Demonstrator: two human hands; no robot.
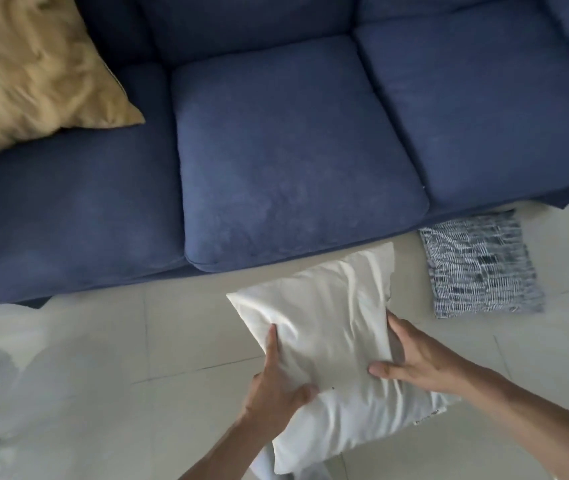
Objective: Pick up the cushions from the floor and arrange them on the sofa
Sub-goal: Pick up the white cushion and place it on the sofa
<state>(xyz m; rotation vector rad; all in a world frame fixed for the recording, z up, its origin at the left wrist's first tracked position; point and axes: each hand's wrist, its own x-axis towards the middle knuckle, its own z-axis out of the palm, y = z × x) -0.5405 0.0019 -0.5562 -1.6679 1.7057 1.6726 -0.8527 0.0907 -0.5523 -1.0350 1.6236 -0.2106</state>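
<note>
Left grip clamped on the left edge of the white cushion, thumb pressed on top, fingers tucked under. Right grip closed on the right edge, thumb across the fabric. Held between both, above the tiled floor, just in front of the blue sofa. Three cushions counted: white one in hand; one patterned cushion on the floor by the sofa's front; one tan cushion on the left seat.
</note>
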